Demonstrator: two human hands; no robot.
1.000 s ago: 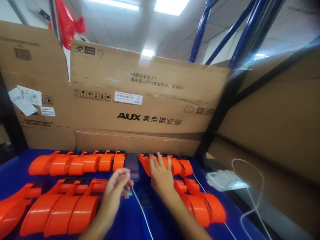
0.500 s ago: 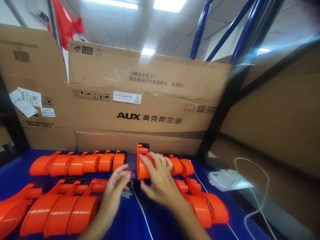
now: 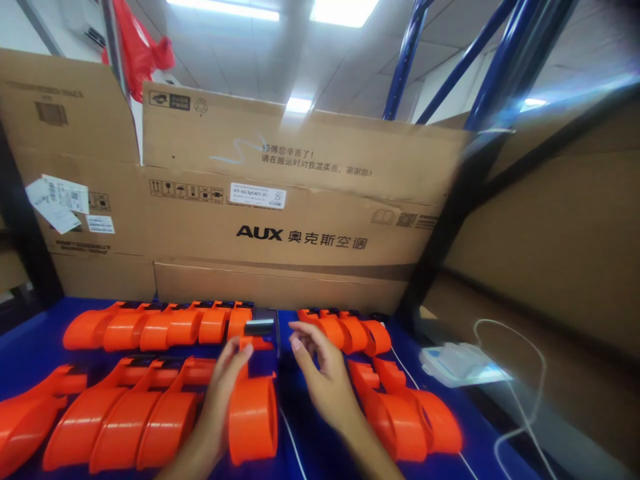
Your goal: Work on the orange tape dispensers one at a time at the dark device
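Left hand (image 3: 224, 379) grips glossy orange plastic part (image 3: 253, 420): broad round drum, narrower dark-tipped arm. Right hand (image 3: 321, 375) half open, fingers curled.

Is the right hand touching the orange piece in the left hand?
Apart: the head view shows blue surface between the right hand and orange piece.

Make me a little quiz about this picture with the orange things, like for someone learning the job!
1. Pick one. The left hand is holding:
a) a red bag
b) an orange piece
c) a white cable

2. True or false? The right hand is apart from the white box.

3. Fill in the blank: the three big Latin letters on the cardboard behind the table spell ___.

Key: 1 b; 2 true; 3 AUX.
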